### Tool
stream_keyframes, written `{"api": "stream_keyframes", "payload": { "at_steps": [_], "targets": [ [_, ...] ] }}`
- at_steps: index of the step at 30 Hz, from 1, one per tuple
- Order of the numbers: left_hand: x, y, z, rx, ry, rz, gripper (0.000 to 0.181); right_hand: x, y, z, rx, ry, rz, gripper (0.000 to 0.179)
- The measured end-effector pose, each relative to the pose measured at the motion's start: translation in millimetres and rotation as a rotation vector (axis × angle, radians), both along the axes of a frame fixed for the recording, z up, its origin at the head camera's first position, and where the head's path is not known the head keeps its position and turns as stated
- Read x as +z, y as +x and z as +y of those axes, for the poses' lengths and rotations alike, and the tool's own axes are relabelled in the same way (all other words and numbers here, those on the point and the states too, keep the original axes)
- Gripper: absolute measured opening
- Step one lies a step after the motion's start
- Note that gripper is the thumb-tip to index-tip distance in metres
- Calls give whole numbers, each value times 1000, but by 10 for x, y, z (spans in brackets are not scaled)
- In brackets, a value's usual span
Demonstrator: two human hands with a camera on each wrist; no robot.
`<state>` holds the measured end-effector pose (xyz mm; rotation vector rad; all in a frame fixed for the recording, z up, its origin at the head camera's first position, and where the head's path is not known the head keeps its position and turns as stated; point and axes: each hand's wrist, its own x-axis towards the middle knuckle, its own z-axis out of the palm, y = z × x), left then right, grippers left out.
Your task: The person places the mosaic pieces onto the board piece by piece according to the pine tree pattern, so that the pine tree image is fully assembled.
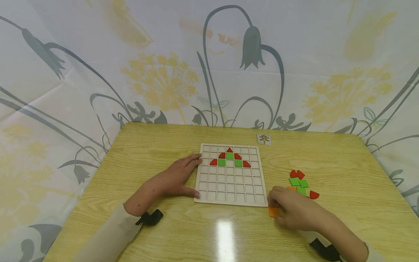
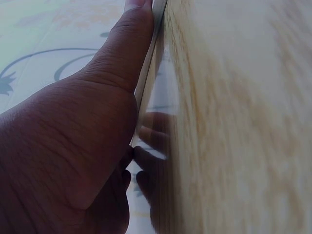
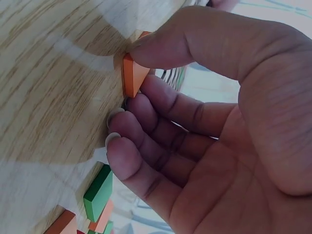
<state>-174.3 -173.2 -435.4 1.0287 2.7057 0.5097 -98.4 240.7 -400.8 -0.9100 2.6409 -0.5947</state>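
A white gridded board [image 1: 226, 178] lies on the table, with a red triangle, green squares and red rounded pieces set in its upper cells. My left hand [image 1: 178, 177] rests along the board's left edge, fingers stretched out and thumb at the lower left corner. Beside the lower right corner, my right hand [image 1: 294, 209] pinches an orange tile [image 3: 136, 75] between thumb and fingers, low over the table. Part of that tile is hidden by the thumb. Close behind this hand lie loose green tiles [image 1: 303, 183] and red rounded pieces [image 1: 314, 195].
A small picture card [image 1: 263, 139] with a tree-like pattern lies beyond the board's upper right corner. The wooden table [image 1: 157, 145] ends at a flower-printed curtain [image 1: 163, 72]. A green tile [image 3: 99, 192] sits below the right hand's fingers in the right wrist view.
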Motion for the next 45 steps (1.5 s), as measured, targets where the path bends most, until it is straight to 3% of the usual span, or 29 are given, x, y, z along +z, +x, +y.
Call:
{"api": "stream_keyframes", "payload": {
  "at_steps": [5, 23, 32, 45],
  "targets": [
    [8, 0, -4, 2, 1, -6, 118, 12, 6, -5, 29, 15, 12, 36],
    [7, 3, -1, 0, 7, -6, 119, 33, -29, 7, 100, -97, 20, 35],
    [2, 3, -4, 0, 8, -7, 119, 12, -172, -31, 68, -202, 27, 27],
    [9, 3, -6, -3, 10, -5, 119, 41, -306, -161, 60, -234, 71, 25]
  ]
}}
